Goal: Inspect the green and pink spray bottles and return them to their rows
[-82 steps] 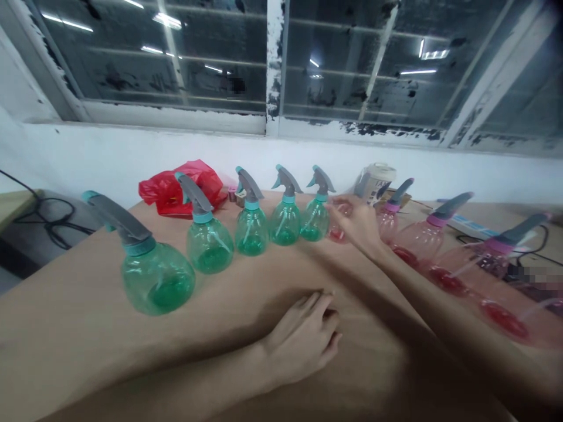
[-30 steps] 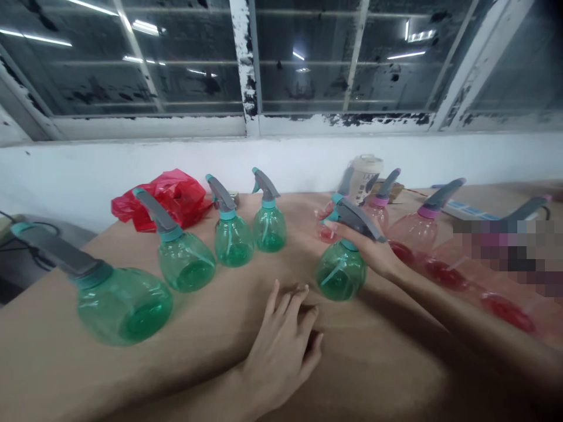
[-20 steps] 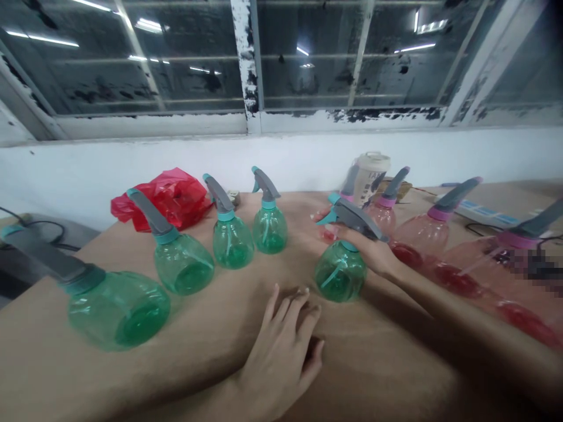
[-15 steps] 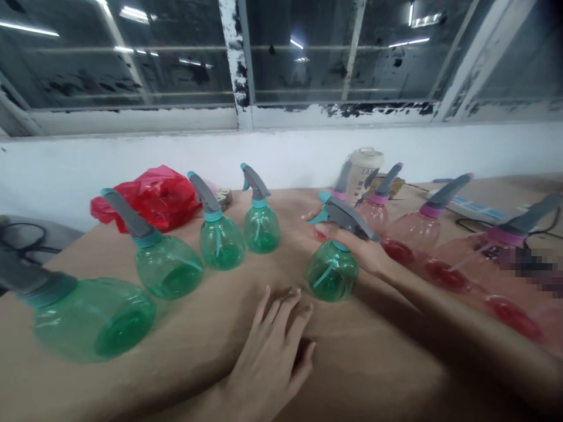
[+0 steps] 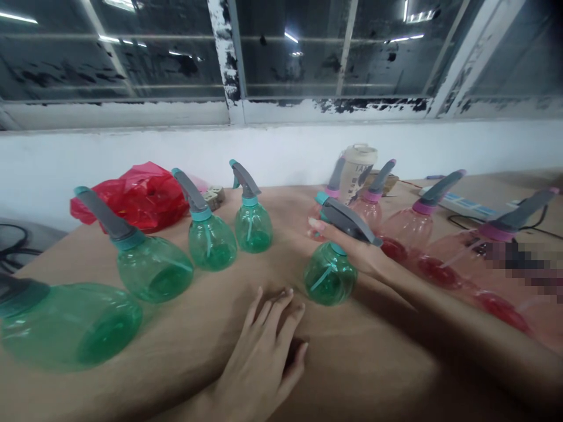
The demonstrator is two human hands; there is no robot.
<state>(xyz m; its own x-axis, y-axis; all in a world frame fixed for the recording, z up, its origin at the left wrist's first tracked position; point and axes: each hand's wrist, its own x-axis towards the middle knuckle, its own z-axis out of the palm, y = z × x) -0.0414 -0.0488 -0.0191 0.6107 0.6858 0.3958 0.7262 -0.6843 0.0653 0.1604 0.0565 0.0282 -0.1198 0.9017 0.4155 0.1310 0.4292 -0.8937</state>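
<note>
My right hand is wrapped round the neck and grey trigger head of a green spray bottle, which stands near the middle of the table with green liquid inside. Its fingers are partly hidden behind the head and collar. To the left of that bottle, my left hand lies palm down on the table, fingers spread and holding nothing. Several other green spray bottles stand in a slanting row on the left, each with a grey head and teal collar. Pink spray bottles form a matching row on the right, partly behind my right arm.
A red plastic bag lies at the back left, by the wall. Behind the pink bottles stands a lidded paper cup. A white power strip with cables lies at the back right. Black cables hang beyond the table's left edge.
The view has shifted slightly, so the bottles on the left sit further left. My right forefinger has drawn in at the trigger of the held bottle. My left hand still rests on the table.
</note>
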